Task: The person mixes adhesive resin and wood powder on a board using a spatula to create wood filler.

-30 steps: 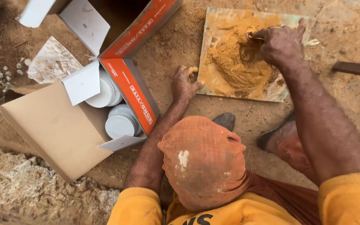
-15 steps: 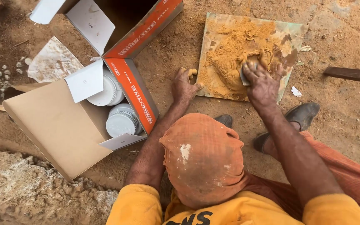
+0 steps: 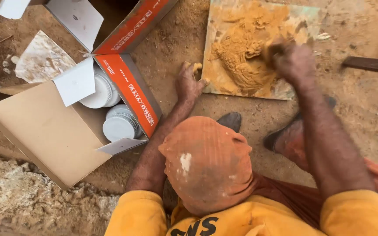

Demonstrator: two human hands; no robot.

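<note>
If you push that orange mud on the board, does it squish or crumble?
Probably it squishes: the orange paste shows smeared ridges and folds where the right hand works it. It likely sticks too, since smears coat the flat board and the left hand fingers. It looks dense, so likely heavy to scoop.

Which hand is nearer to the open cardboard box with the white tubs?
Left. The left hand rests on the ground just right of the box; the right hand works in the paste farther away.
</note>
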